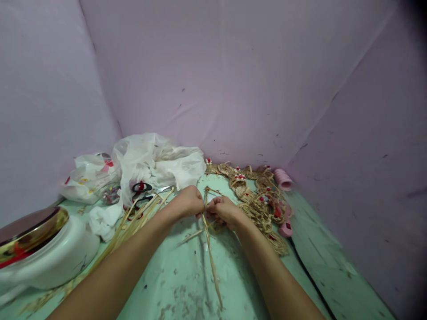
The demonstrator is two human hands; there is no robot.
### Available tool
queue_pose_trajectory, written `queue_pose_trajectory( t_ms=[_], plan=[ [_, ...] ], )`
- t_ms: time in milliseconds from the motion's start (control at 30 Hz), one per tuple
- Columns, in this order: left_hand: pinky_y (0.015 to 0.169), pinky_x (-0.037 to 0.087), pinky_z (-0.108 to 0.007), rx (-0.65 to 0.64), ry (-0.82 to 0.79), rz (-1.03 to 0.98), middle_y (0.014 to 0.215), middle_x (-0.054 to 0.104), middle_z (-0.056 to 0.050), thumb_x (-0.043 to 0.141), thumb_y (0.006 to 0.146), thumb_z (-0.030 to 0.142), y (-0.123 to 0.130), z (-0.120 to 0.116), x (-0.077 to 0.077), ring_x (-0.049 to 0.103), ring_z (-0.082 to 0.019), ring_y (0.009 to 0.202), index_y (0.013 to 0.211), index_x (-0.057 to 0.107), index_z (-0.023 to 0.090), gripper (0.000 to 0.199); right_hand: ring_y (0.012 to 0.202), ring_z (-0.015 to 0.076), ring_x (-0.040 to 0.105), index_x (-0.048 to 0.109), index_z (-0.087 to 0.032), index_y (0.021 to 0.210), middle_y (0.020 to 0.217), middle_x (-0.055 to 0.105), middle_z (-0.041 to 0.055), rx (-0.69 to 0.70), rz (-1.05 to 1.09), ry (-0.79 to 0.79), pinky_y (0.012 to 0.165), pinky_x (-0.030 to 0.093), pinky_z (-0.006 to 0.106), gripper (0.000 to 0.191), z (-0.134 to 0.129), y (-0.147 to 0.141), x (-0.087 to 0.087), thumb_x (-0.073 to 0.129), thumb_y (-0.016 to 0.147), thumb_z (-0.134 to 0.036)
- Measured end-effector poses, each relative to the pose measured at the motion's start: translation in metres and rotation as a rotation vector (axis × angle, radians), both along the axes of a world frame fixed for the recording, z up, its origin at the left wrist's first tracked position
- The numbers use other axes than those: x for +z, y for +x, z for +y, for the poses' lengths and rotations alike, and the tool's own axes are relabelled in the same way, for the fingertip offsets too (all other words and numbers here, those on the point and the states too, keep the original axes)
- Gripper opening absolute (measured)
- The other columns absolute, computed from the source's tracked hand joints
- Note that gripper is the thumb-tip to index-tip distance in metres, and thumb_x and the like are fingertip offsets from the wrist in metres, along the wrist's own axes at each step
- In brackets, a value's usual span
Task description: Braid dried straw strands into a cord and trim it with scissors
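My left hand (pixel 191 201) and my right hand (pixel 224 210) meet over the middle of the green tabletop. Both have their fingers closed on a tan straw strand (pixel 211 262). One end of it hangs down toward me, and a short bent part shows above my fingers. The exact grip is hidden by my knuckles. Right of my right hand lies a heap of braided straw (pixel 256 213), with red and white beads on the pieces behind it. Left of my left hand are loose straw strips (pixel 133 231) and black-handled scissors (pixel 142 187).
White plastic bags (pixel 156 160) are piled at the back left. A white pot (pixel 60 258) with a gold-rimmed lid (pixel 36 231) stands at the left. On the right are a pink ribbed cylinder (pixel 283 179), a pink device (pixel 286 229) and its black cord (pixel 310 275). Pale cloth walls enclose the table.
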State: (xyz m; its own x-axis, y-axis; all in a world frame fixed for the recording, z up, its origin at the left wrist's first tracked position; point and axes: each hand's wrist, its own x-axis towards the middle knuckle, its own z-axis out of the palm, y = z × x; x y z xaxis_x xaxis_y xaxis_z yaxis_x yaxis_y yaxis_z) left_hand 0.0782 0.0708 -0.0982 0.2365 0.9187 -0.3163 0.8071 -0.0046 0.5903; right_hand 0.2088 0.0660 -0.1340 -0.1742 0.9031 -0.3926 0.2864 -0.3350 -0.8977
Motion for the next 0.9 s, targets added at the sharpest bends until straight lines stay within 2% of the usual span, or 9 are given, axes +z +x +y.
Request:
queue_pose_trajectory(
  t_ms=[233,433,533,600,700,800,867,900],
  plan=[
    [0.048,0.031,-0.022,-0.012,0.101,0.205,0.051,0.056,-0.005,0.05,0.054,0.019,0.015,-0.017,0.003,0.051,-0.015,0.053,0.064,0.063,0.014,0.017,0.027,0.002,0.024,0.045,-0.014,0.051,0.031,0.034,-0.0086,-0.106,0.169,-0.057,0.031,0.015,0.016,0.006,0.001,0.001,-0.004,0.047,0.052,-0.009],
    [0.056,0.036,-0.024,-0.054,0.248,0.256,0.064,0.06,-0.011,0.055,0.056,0.024,0.013,-0.02,-0.003,0.057,-0.022,0.067,0.068,0.063,0.014,0.018,0.027,0.0015,0.024,0.049,-0.012,0.046,0.03,0.036,-0.0075,-0.055,0.179,-0.047,0.03,0.017,0.016,0.006,-0.001,-0.001,-0.004,0.048,0.05,-0.008],
    [0.06,0.038,-0.024,-0.047,0.262,0.255,0.066,0.061,-0.011,0.059,0.054,0.023,0.016,-0.023,-0.004,0.058,-0.021,0.072,0.066,0.062,0.015,0.015,0.027,0.0016,0.024,0.051,-0.011,0.047,0.029,0.037,-0.0074,-0.046,0.162,-0.039,0.029,0.017,0.016,0.005,-0.001,-0.002,-0.004,0.05,0.049,-0.007],
    [0.059,0.038,-0.023,-0.068,0.252,0.245,0.062,0.06,-0.01,0.06,0.053,0.024,0.015,-0.024,-0.002,0.058,-0.02,0.068,0.062,0.061,0.015,0.012,0.026,0.0014,0.024,0.05,-0.011,0.046,0.029,0.037,-0.0077,-0.06,0.17,-0.048,0.029,0.017,0.016,0.005,-0.001,-0.001,-0.004,0.05,0.049,-0.007],
    [0.049,0.036,-0.023,-0.188,0.106,0.293,0.045,0.054,-0.008,0.062,0.052,0.027,0.002,-0.022,0.008,0.054,-0.018,0.051,0.048,0.058,0.015,0.013,0.026,0.0013,0.027,0.049,-0.011,0.047,0.031,0.039,-0.007,-0.082,0.203,-0.092,0.03,0.018,0.015,0.006,0.0,0.003,-0.003,0.052,0.052,-0.007],
    [0.039,0.031,-0.023,-0.323,-0.178,0.325,0.036,0.049,-0.006,0.065,0.049,0.031,-0.021,-0.015,0.023,0.044,-0.014,0.035,0.038,0.053,0.014,0.023,0.026,0.0013,0.028,0.051,-0.01,0.05,0.033,0.043,-0.0056,-0.057,0.215,-0.126,0.029,0.018,0.015,0.005,0.0,0.006,-0.001,0.053,0.054,-0.007],
    [0.036,0.029,-0.021,-0.379,-0.26,0.196,0.039,0.053,-0.005,0.064,0.051,0.035,-0.032,-0.008,0.03,0.041,-0.011,0.033,0.04,0.055,0.013,0.026,0.026,0.0014,0.028,0.052,-0.01,0.052,0.033,0.042,-0.0056,-0.033,0.219,-0.127,0.029,0.017,0.015,0.005,0.001,0.007,-0.001,0.054,0.056,-0.007],
    [0.036,0.028,-0.02,-0.331,-0.225,0.096,0.04,0.053,-0.004,0.062,0.054,0.036,-0.034,-0.004,0.031,0.04,-0.009,0.033,0.044,0.057,0.013,0.026,0.026,0.0015,0.027,0.052,-0.01,0.052,0.032,0.042,-0.0059,-0.026,0.221,-0.127,0.029,0.017,0.015,0.005,0.001,0.007,-0.001,0.054,0.057,-0.008]
  ],
)
